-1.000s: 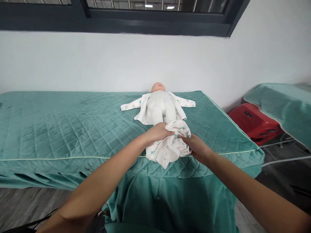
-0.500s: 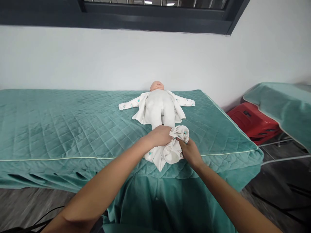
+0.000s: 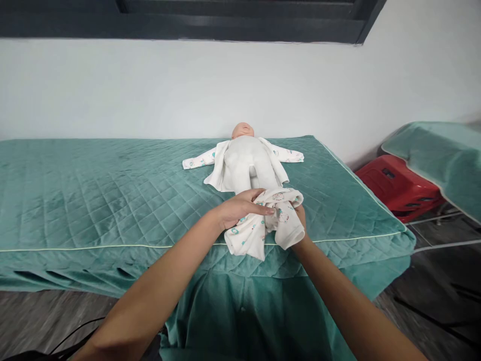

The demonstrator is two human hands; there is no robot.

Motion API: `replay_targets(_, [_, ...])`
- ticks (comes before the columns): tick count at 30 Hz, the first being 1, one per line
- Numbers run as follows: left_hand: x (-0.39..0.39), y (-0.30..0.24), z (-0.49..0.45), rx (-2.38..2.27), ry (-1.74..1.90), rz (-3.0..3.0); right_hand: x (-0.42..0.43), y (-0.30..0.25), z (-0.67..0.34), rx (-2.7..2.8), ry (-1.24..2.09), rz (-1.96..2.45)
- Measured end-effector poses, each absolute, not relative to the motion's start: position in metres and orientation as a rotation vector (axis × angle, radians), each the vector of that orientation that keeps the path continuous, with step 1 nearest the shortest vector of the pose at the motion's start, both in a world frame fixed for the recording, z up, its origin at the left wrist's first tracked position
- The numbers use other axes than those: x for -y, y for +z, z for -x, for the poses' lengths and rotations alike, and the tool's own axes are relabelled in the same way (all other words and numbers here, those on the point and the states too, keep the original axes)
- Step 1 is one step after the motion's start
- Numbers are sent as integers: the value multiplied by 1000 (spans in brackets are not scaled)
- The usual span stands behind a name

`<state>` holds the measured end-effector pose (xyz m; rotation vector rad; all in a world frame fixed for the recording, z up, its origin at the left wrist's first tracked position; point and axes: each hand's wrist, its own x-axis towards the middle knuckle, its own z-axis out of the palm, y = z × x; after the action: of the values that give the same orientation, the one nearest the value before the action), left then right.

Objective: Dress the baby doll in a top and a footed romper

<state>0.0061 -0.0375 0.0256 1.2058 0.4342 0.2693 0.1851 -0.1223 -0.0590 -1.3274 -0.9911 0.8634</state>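
Note:
A baby doll (image 3: 248, 156) lies on its back on the green quilted bed cover, head toward the wall. Its arms are in the sleeves of a white printed baby jacket (image 3: 205, 159), which is spread open at the front. Small white baby pants (image 3: 250, 234) with coloured prints are bunched at the doll's feet, near the bed's front edge. My left hand (image 3: 240, 208) grips their left side, thumb across the cloth. My right hand (image 3: 301, 228) holds them from the right, its fingers mostly hidden behind the fabric. The doll's feet are hidden by the pants and my left hand.
The green bed (image 3: 93, 195) stretches far to the left and ends at a corner on the right. A white wall (image 3: 169, 90) with a dark window frame (image 3: 225, 25) stands behind. Red plastic stools (image 3: 398, 185) sit beside another covered bed (image 3: 447, 155) at right.
The pants have been turned and opened out, with more print showing and one leg now hanging to the right. My right hand has shifted behind the cloth; my left thumb now stretches over it.

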Motion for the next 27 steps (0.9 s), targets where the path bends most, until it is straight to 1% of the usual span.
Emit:
replay_targets(4, [26,29,-11,-487,361,-1298,102,-59,-189,742,643,1318])
replay_targets(10, [11,39,-22,-657,569,-1767,85,-53,-198,795,657,1320])
replay_targets(15, [-5,30,-31,-768,704,-2044,70,-46,-203,853,579,1368])
replay_targets(18, [-14,24,-35,-909,755,-2161,59,-46,-205,848,549,1387])
replay_targets(20, [-20,21,-35,-987,810,-2152,55,-50,-207,839,598,1364])
replay_targets(22, [-27,18,-31,-969,856,-2028,54,-54,-210,829,623,1370])
replay_targets(25, [-37,10,-18,-800,815,-1691,60,-52,-215,898,560,1407])
replay_targets(27, [-44,1,-8,-674,777,-1470,62,-38,-215,1052,530,1406])
